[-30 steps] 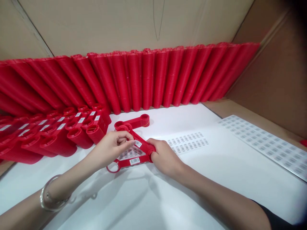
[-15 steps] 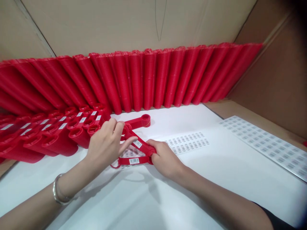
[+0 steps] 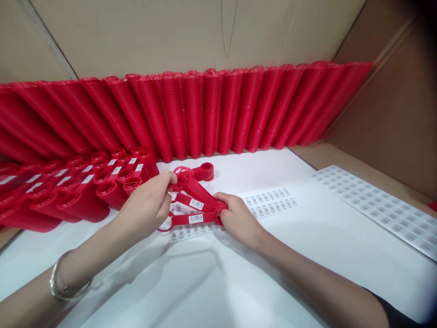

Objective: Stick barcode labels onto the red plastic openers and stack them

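Observation:
My right hand (image 3: 241,221) is closed around the joined ends of several red plastic strips (image 3: 194,191) with ring-shaped ends. The strips fan out toward the left. Two lower ones each bear a white barcode label (image 3: 195,219). At the far left end of the fan, my left hand (image 3: 150,198) is closed with its fingertips on a ring end; its thumb is mostly hidden. A sheet of barcode labels (image 3: 273,202) lies on the white tabletop (image 3: 266,269), partly beneath the strips. Just behind the fan lies a short red stack (image 3: 205,171) of like pieces.
Tall red stacks (image 3: 211,114) line the back against a cardboard wall (image 3: 170,36). Shorter stacks (image 3: 73,200), several with labels on top, crowd the left. A larger label sheet (image 3: 375,205) lies at the right, near another cardboard wall (image 3: 392,109).
My left hand has drawn its outstretched thumb back from the labelled strip and now grips near the ring ends. The strips have fanned wider, and the lowest has risen slightly.

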